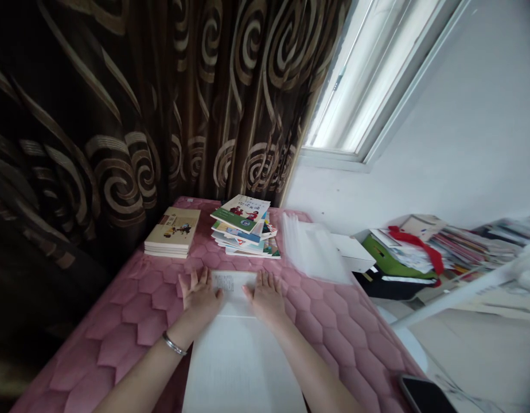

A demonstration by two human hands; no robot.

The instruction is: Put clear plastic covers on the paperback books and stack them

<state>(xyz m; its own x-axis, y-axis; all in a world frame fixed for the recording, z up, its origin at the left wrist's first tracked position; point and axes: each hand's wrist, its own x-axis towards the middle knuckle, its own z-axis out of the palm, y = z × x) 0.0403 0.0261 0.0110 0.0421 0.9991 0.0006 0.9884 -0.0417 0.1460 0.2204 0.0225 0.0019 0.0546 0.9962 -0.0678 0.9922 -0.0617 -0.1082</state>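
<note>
An open white book or paper lies on the pink quilted surface right in front of me. My left hand rests flat on its far left part with fingers spread. My right hand lies flat on its far right part, fingers stretched out. A silver bracelet circles my left wrist. Neither hand grips anything.
A stack of tan books and a fanned pile of colourful books sit at the far end. Clear plastic sleeves lie to the right. A dark patterned curtain hangs behind. A phone rests at the near right corner, cluttered papers beyond.
</note>
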